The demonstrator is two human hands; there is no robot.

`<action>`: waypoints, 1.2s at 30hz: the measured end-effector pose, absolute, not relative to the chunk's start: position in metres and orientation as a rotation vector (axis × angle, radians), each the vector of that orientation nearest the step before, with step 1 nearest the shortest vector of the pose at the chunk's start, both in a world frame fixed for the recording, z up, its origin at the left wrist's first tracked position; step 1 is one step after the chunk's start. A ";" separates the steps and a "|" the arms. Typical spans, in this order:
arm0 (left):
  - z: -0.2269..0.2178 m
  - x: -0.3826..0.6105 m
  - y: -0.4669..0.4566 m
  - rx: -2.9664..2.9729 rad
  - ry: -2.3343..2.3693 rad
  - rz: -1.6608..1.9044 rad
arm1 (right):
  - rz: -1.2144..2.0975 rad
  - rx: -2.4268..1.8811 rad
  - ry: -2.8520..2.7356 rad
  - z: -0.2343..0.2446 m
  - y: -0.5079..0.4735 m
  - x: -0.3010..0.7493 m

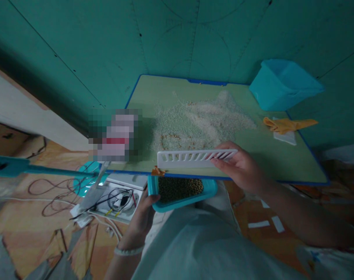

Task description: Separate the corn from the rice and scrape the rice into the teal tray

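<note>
My left hand (142,217) grips the left end of a teal tray (210,187) filled with dark green-brown beans (179,188), held just under the near edge of a green board (270,155). My right hand (242,169) holds a white slotted scraper (191,158) on its edge at the board's near rim, right above the tray. A wide heap of white grains (200,122) mixed with some tan beans lies on the board behind the scraper.
A teal tub (281,83) stands at the board's far right corner, with a yellow cloth (287,124) over a white piece beside it. A blurred-out object sits at the board's left edge. Cables and a white device (118,200) lie on the floor to the left.
</note>
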State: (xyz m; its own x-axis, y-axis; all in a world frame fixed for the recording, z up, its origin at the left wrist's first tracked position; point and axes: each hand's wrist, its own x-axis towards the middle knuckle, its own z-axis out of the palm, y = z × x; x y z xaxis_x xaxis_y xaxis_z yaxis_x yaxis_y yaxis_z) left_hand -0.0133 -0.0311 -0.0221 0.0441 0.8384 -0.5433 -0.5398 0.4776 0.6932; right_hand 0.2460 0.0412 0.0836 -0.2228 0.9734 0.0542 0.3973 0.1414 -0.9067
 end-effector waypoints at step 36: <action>-0.028 -0.013 -0.036 0.396 1.039 1.058 | 0.864 -1.421 -1.396 0.078 0.047 0.270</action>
State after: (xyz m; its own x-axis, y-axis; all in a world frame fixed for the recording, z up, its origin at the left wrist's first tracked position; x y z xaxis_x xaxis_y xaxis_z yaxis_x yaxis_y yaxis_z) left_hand -0.0127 -0.0356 -0.0283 0.1000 0.8573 -0.5051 -0.5207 0.4776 0.7076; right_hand 0.2704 0.0471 0.0776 0.1050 0.9868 0.1229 0.3299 0.0820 -0.9404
